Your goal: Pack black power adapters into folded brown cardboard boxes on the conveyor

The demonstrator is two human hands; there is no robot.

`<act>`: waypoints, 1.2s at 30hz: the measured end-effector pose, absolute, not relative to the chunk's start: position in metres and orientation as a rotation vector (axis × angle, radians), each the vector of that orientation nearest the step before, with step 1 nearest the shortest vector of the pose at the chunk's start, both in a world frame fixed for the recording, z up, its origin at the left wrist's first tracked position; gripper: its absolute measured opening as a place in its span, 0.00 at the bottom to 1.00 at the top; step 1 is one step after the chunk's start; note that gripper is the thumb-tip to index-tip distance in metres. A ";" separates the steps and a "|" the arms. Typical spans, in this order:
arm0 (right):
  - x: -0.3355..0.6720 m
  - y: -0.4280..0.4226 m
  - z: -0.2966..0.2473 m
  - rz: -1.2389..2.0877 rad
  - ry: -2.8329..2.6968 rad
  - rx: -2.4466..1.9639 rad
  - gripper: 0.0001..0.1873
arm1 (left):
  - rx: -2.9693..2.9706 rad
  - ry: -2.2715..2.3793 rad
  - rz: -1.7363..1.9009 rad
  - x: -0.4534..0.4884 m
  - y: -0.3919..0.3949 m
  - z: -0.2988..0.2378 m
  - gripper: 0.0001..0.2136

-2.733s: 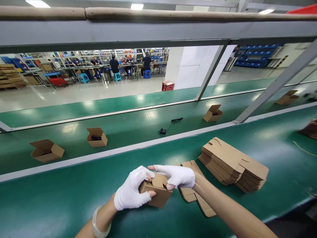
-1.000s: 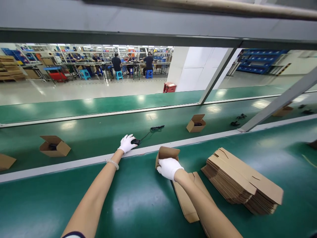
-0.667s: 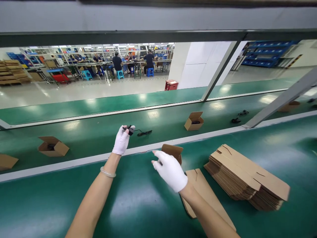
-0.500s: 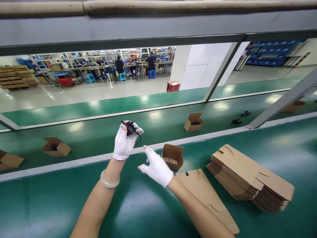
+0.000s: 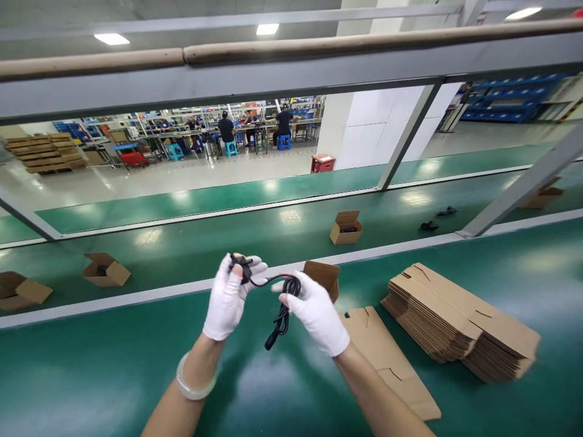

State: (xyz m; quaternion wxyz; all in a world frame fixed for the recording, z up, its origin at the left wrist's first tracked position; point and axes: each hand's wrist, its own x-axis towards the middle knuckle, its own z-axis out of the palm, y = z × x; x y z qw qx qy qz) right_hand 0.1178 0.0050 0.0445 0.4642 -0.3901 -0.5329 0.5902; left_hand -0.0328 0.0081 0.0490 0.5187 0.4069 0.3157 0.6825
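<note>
My left hand [image 5: 229, 297], in a white glove, is closed on a small black adapter [image 5: 240, 267]. Its black cable [image 5: 281, 309] runs to my right hand [image 5: 314, 312], which pinches the bundled cord; the loose end hangs down below. Both hands are raised above the green worktop [image 5: 113, 364]. Just behind my right hand stands an open folded cardboard box [image 5: 324, 276], partly hidden by the hand.
A stack of flat cardboard blanks [image 5: 455, 318] lies at right, with a few loose blanks [image 5: 387, 358] under my right forearm. On the conveyor belt [image 5: 204, 243] beyond ride open boxes [image 5: 346, 227] [image 5: 105, 270] and another black adapter [image 5: 437, 218]. People work at far benches.
My left hand reached onto the belt, picked up the black adapter and brought it back. My right hand let go of the folded box and took hold of the cable.
</note>
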 end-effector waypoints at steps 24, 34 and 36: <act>0.199 0.076 -0.013 0.023 -2.462 -1.382 0.13 | 1.482 1.203 1.100 0.059 0.079 -0.071 0.27; 0.181 0.105 -0.003 0.380 -2.989 -1.639 0.10 | 1.556 1.113 1.040 0.059 0.079 -0.088 0.26; 0.184 0.104 -0.001 0.438 -3.019 -1.616 0.10 | 1.558 1.133 1.039 0.059 0.080 -0.089 0.25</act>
